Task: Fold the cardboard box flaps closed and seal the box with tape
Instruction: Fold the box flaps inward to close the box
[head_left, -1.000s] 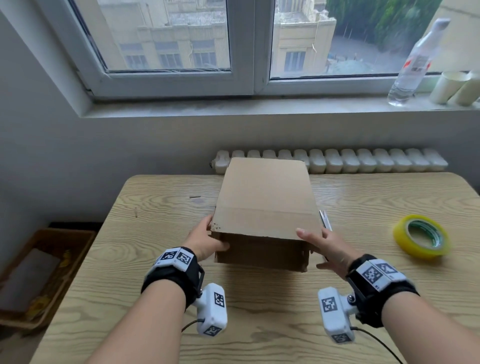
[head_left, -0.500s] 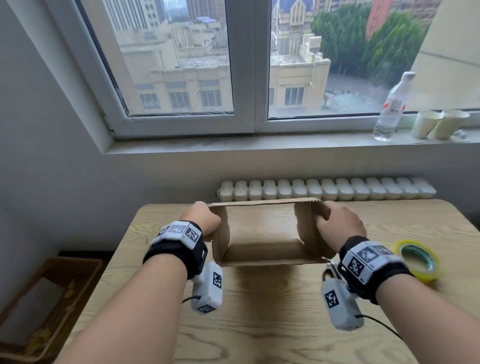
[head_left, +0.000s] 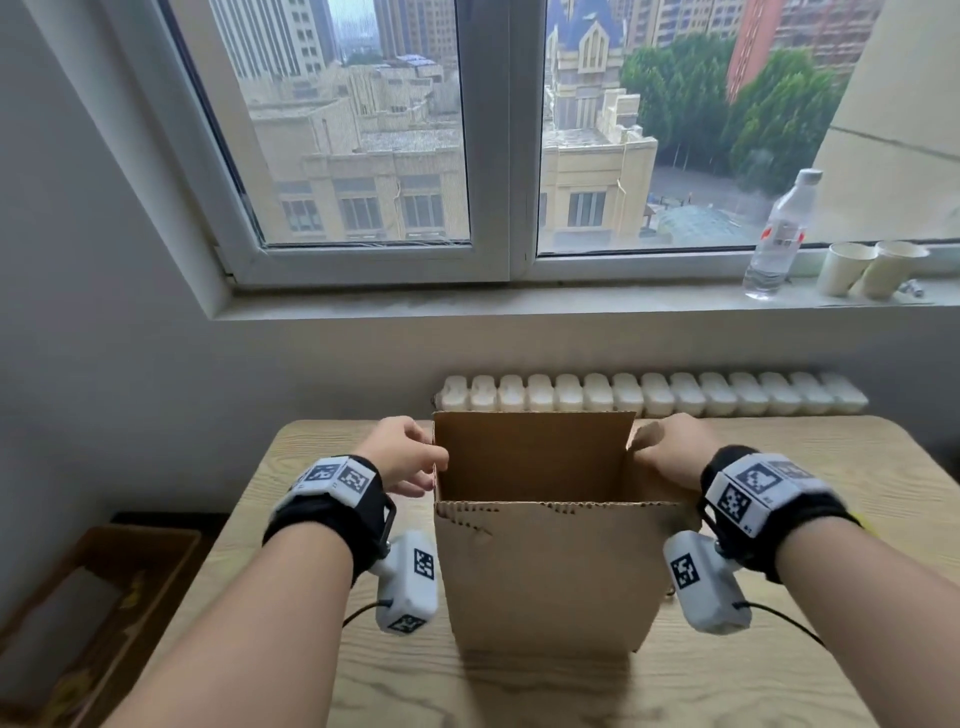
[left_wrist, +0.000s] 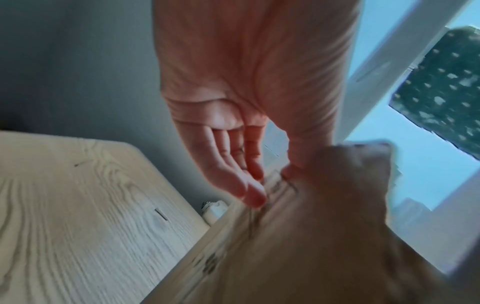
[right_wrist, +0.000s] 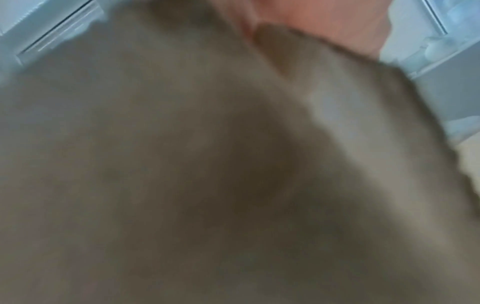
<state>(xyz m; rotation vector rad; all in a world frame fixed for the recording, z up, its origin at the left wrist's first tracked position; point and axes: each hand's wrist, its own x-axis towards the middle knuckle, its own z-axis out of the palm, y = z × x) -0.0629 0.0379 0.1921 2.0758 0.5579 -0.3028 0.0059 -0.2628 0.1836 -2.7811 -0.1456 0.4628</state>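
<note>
Standing upright near the middle of the table (head_left: 857, 467), the cardboard box (head_left: 545, 571) has its top open, the far flap (head_left: 535, 452) raised and the near flap edge level with the rim. The left hand (head_left: 402, 457) touches the box's upper left edge; in the left wrist view its fingers (left_wrist: 241, 181) are nearly straight against the cardboard, thumb at the edge. The right hand (head_left: 667, 454) grips the small right flap (head_left: 641, 434), fingers curled on it; the right wrist view is blurred cardboard. A bottle (head_left: 776, 239) and two paper cups (head_left: 872, 270) stand on the windowsill.
</note>
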